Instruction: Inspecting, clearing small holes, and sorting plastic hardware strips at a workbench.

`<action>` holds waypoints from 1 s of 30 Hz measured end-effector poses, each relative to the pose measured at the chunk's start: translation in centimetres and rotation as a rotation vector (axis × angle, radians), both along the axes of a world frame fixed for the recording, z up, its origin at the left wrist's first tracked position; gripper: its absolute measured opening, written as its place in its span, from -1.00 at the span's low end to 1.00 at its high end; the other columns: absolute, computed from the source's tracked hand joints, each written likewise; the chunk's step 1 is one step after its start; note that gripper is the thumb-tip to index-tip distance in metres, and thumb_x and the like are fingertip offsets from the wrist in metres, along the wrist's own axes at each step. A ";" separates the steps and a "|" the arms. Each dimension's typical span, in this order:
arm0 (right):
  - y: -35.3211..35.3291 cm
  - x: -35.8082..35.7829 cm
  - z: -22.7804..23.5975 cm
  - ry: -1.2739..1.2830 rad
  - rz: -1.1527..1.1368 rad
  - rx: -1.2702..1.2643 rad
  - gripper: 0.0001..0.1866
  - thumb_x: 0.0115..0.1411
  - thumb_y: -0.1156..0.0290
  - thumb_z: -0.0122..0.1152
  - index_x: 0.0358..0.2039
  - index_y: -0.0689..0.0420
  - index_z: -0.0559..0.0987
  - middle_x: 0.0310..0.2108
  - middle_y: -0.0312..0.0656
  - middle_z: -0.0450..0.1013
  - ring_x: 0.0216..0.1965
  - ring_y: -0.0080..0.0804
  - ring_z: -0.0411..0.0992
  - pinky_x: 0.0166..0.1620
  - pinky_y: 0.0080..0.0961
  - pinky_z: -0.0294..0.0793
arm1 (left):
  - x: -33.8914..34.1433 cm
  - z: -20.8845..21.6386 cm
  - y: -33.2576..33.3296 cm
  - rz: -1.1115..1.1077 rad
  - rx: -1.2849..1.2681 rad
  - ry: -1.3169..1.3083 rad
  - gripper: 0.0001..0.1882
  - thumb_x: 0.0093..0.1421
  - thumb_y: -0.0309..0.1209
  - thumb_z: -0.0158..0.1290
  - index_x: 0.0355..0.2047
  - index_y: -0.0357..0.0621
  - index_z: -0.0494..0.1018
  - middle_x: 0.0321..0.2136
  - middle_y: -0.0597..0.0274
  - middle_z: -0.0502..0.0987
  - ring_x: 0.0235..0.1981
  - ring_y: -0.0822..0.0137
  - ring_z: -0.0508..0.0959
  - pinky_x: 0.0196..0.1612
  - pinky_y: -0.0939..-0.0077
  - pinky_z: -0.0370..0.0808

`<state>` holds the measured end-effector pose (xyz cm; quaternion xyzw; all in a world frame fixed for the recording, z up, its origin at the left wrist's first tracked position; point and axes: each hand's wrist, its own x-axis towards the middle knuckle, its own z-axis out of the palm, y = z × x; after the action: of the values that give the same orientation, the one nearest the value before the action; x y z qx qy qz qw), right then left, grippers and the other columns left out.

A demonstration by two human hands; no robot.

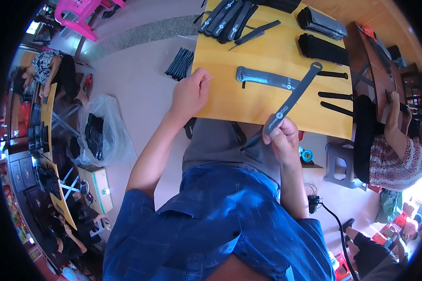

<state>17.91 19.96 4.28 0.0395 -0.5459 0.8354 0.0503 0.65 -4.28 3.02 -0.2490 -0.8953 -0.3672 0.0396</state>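
My right hand (284,140) is closed on a flat black strap (293,99) with pale printing and a slotted, rounded upper end. The strap slants up over the table's front part, and its lower tail hangs over my lap. At the table's left edge, my left hand (190,95) is closed, with a thin pale sliver sticking out between thumb and finger, too small to name. Between my hands, farther in on the yellow table (267,106), lies a grey-black strap bundle (266,78) with a shiny surface. The held strap crosses over its right end.
Several black straps (335,96) lie at the table's right. Strap bundles (228,20) are heaped at the far left, and dark packs (321,23) at the far right. More straps (179,64) lie beyond the left edge. Other people sit at tables either side, near a grey stool (341,164).
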 end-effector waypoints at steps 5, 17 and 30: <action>-0.5 0.9 -0.6 -0.032 -0.050 0.013 -0.88 0.38 0.44 0.14 -0.36 0.11 0.51 -0.47 -0.36 0.43 -0.43 -0.65 0.34 -0.32 -0.62 0.29 | -5.0 -1.9 3.6 0.059 -0.055 0.155 -0.91 0.33 -0.42 0.01 -0.21 -0.13 0.44 -0.40 -0.01 0.63 -0.32 -0.13 0.64 -0.29 -0.04 0.51; -0.5 0.4 0.0 -0.076 -0.147 -0.017 -0.84 0.44 0.42 0.13 -0.34 0.11 0.50 -0.46 -0.36 0.43 -0.43 -0.64 0.34 -0.29 -0.62 0.31 | -8.9 -3.2 3.1 -0.054 -0.160 0.346 -0.70 0.28 -0.43 0.07 0.02 -0.15 0.54 -0.15 0.08 0.60 -0.05 -0.03 0.57 0.01 0.05 0.54; -1.8 0.0 0.3 -0.134 -0.015 0.058 -0.89 0.42 0.50 0.12 -0.30 0.17 0.55 -0.40 -0.45 0.45 -0.40 -0.76 0.34 -0.32 -0.68 0.34 | 3.8 7.0 2.5 -0.697 0.003 0.003 -0.55 0.15 0.05 0.32 -0.40 -0.07 0.49 -0.58 0.20 0.49 -0.49 0.05 0.58 -0.44 0.24 0.46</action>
<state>17.93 18.12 4.55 -0.0194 -0.5723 0.8196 0.0189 4.48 -1.82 9.99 -0.5401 -0.7559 -0.3597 -0.0864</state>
